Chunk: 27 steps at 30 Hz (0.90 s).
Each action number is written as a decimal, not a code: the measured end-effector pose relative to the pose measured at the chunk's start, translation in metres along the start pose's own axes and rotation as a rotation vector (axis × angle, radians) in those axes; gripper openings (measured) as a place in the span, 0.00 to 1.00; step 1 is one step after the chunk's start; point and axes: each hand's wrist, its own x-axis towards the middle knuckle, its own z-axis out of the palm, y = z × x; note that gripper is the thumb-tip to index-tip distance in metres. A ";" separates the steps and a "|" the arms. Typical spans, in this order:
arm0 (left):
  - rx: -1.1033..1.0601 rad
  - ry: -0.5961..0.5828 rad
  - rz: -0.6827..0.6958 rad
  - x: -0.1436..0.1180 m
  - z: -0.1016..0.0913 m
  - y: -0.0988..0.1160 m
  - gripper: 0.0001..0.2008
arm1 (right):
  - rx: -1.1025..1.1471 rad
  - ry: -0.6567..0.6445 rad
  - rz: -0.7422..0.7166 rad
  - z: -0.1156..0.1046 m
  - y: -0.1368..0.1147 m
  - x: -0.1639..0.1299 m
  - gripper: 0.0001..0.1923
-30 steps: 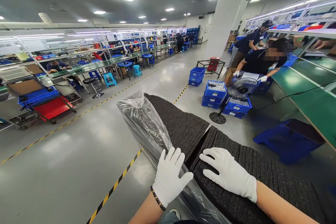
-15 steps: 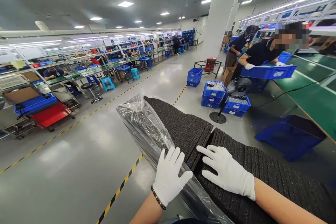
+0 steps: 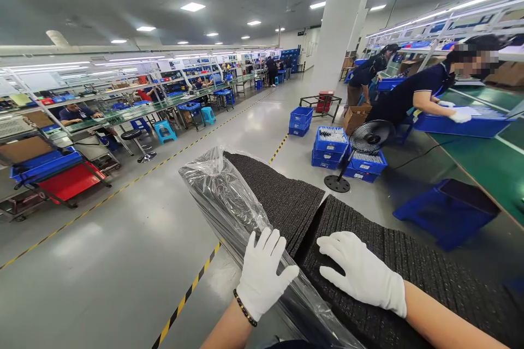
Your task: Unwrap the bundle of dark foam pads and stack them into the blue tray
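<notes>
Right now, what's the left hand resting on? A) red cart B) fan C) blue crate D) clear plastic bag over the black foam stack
D: the left hand lies flat on the clear plastic bag covering the black foam stack; the right hand rests on bare foam.

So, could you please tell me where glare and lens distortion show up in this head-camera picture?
Head view: ceiling lights glare off the clear plastic bag beside the left hand and off the glossy floor; the wide lens bends the pillar and shelving; the dark foam sheets under the right hand stay matte.
</notes>
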 end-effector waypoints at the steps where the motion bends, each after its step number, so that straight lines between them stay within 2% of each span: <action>1: -0.001 0.000 -0.002 0.000 0.001 0.000 0.26 | 0.000 -0.022 0.010 0.000 0.000 0.001 0.13; 8: -0.032 0.042 -0.018 -0.001 0.002 0.000 0.26 | -0.013 -0.064 0.015 0.008 -0.001 0.002 0.17; 11: -0.054 0.008 0.001 -0.001 0.001 0.002 0.29 | -0.012 -0.071 0.023 0.009 -0.002 0.001 0.18; 15: -0.102 -0.018 0.123 0.001 -0.001 0.003 0.30 | -0.007 -0.065 0.031 0.006 -0.004 0.003 0.17; 20: -0.096 -0.049 0.085 0.003 -0.002 0.001 0.27 | -0.033 -0.091 0.046 0.004 -0.007 0.010 0.15; 24: -0.118 -0.022 0.077 0.003 -0.001 -0.001 0.28 | -0.063 -0.094 0.037 0.006 -0.008 0.015 0.12; 27: -0.127 0.041 0.078 0.003 -0.001 -0.002 0.27 | -0.078 -0.108 -0.016 0.008 -0.008 0.018 0.12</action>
